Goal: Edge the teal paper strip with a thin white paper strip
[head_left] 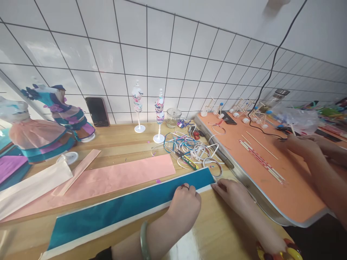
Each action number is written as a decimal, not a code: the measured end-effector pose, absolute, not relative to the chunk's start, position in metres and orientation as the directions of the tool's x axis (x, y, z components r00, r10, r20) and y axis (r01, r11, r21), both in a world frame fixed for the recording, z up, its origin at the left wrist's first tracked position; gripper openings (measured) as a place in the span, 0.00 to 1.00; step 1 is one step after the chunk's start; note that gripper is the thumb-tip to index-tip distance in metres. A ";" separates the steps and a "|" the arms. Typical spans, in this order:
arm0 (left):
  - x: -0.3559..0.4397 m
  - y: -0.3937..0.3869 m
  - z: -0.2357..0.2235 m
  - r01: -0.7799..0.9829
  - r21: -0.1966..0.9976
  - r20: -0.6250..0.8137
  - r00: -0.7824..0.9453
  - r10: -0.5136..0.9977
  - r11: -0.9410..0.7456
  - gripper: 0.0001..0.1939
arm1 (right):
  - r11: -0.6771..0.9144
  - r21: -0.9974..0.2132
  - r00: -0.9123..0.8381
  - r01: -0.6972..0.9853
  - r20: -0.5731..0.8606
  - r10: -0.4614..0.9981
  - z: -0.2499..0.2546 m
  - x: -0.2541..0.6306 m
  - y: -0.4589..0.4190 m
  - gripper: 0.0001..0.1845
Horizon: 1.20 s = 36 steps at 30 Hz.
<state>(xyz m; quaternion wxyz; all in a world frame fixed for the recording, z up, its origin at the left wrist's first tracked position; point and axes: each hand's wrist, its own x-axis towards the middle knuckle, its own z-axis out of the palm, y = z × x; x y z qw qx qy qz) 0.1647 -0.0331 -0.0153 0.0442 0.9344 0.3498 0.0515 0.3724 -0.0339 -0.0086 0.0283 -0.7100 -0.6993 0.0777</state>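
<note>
A long teal strip of fabric or paper (114, 213) lies diagonally on the wooden table, with white edging along both long sides. My left hand (185, 206), a green bangle on its wrist, rests on the strip near its right part. Its fingers are curled, and whatever they hold is hidden. At the right end of the strip, my right hand (231, 191) has thumb and fingers pinched at the end of the lower white edging strip (205, 187). Behind lies a wide pink strip (141, 171), with a cream strip (35, 180) across its left part.
A cutter (189, 161) lies by tangled ribbon scraps (187, 142). Two decorated stands (159, 119), a glass cup (173, 117), a phone (98, 112) and two dress forms (40, 133) stand behind. At right, another person's hands (303, 146) work over an orange table (244, 166) with sticks.
</note>
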 end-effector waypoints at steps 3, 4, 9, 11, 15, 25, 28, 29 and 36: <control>0.180 -0.028 -0.016 0.611 0.148 0.111 0.771 0.627 -0.777 0.14 | -0.033 -0.166 0.025 0.986 -0.053 0.998 -0.011 0.375 -0.037 0.18; 0.185 -0.026 -0.017 0.606 0.157 0.128 0.771 0.624 -0.780 0.16 | -0.037 -0.174 0.028 0.984 -0.051 0.998 -0.011 0.376 -0.037 0.18; 0.198 -0.020 -0.024 0.604 0.162 0.149 0.767 0.624 -0.780 0.19 | -0.081 -0.210 0.076 0.974 -0.032 0.997 -0.016 0.387 -0.042 0.16; 0.199 -0.019 -0.025 0.605 0.165 0.137 0.768 0.626 -0.779 0.18 | -0.092 -0.220 0.088 0.971 -0.028 0.996 -0.017 0.391 -0.043 0.16; 0.198 -0.018 -0.025 0.609 0.182 0.134 0.763 0.633 -0.772 0.19 | -0.063 -0.235 0.058 0.970 -0.030 0.998 -0.017 0.397 -0.046 0.15; 0.203 -0.012 -0.006 0.628 0.243 0.013 0.760 0.650 -0.739 0.24 | -0.166 -0.196 0.172 0.967 0.015 0.985 -0.018 0.413 -0.047 0.15; 0.205 -0.011 0.002 0.642 0.244 -0.060 0.758 0.649 -0.727 0.25 | -0.181 -0.215 0.185 0.960 0.002 0.983 -0.019 0.418 -0.049 0.15; 0.205 -0.011 0.004 0.645 0.242 -0.076 0.757 0.649 -0.725 0.26 | -0.187 -0.224 0.191 0.957 -0.002 0.982 -0.019 0.419 -0.049 0.15; 0.207 -0.011 0.007 0.665 0.239 -0.113 0.743 0.659 -0.708 0.29 | -0.250 -0.288 0.268 0.925 0.027 0.963 -0.019 0.423 -0.055 0.16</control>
